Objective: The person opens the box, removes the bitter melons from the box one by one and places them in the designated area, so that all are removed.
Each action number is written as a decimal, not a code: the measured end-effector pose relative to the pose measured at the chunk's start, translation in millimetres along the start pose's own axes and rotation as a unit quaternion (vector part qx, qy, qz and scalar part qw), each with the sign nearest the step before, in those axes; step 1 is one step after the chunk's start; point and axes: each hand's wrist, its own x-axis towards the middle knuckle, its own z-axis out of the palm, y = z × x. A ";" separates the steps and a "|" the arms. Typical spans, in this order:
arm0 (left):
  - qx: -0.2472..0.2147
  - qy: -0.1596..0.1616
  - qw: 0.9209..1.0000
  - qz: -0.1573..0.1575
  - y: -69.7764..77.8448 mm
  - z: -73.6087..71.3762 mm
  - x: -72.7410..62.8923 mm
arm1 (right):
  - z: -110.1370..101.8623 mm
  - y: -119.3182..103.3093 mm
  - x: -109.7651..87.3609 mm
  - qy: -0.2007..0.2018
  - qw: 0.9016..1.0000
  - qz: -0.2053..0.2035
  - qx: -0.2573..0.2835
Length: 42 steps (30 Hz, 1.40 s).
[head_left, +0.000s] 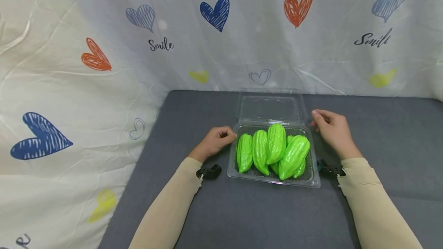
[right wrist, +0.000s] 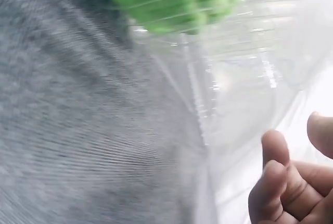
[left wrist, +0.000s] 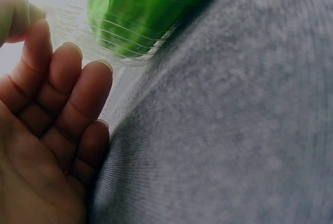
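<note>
A clear plastic clamshell container lies on the table with its lid folded back. Several bright green, ridged bitter gourds fill the base, some stacked on others at the right. At the base's upper left corner, my left hand pinches the rim between thumb and index finger; the other fingers curl loosely in the left wrist view. My right hand is beside the lid's right edge. In the right wrist view its thumb and fingers are bent with a gap between them, and whether they touch the lid is unclear.
A dark grey cloth covers the table. Behind it and to the left hangs a white curtain printed with hearts and "Smile". Black wrist straps show at both sleeves.
</note>
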 end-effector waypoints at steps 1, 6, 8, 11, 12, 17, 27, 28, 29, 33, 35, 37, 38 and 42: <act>-0.001 0.000 1.000 0.000 -0.4 0.2 0.3 | -2.1 -1.3 -0.4 0.000 1.000 -0.004 -0.006; -0.010 0.002 1.000 0.006 -0.2 1.0 0.0 | -11.8 -11.3 -4.5 -0.020 0.999 -0.009 -0.030; -0.012 0.002 1.000 0.007 0.3 1.1 -0.2 | -15.0 -16.2 -6.7 -0.035 0.999 -0.002 -0.038; -0.012 0.004 1.000 0.004 -0.7 0.8 0.0 | -19.1 -23.8 -9.3 -0.061 0.997 0.006 -0.050; -0.013 0.004 1.000 0.003 -0.9 0.6 0.2 | -20.4 -26.2 -10.0 -0.069 0.996 0.007 -0.053; -0.017 0.003 1.000 -0.003 -0.9 0.5 1.3 | -28.6 -38.3 -15.0 -0.118 0.991 0.002 -0.062; -0.003 0.004 1.000 0.006 0.5 0.6 0.0 | -38.3 -62.4 -26.0 -0.220 0.965 -0.030 -0.136; -0.003 0.005 1.000 0.007 0.3 0.6 0.0 | -38.4 -63.9 -27.0 -0.225 0.964 -0.031 -0.141; -0.003 0.005 1.000 0.007 0.2 0.6 0.0 | -38.5 -65.0 -27.9 -0.230 0.962 -0.034 -0.146; -0.003 0.005 1.000 0.006 -0.6 0.7 0.0 | -39.0 -68.7 -32.0 -0.249 0.954 -0.042 -0.159; -0.004 0.006 1.000 0.005 -0.8 0.8 0.2 | -39.0 -70.1 -33.8 -0.258 0.951 -0.047 -0.166; -0.006 0.006 1.000 0.005 -0.9 0.8 0.4 | -38.8 -71.6 -35.3 -0.264 0.948 -0.050 -0.169; -0.007 0.006 1.000 0.005 -0.8 0.8 0.5 | -38.7 -72.2 -35.6 -0.266 0.948 -0.052 -0.169; -0.006 0.005 1.000 0.003 0.0 0.6 0.5 | -38.0 -73.9 -36.6 -0.268 0.947 -0.060 -0.165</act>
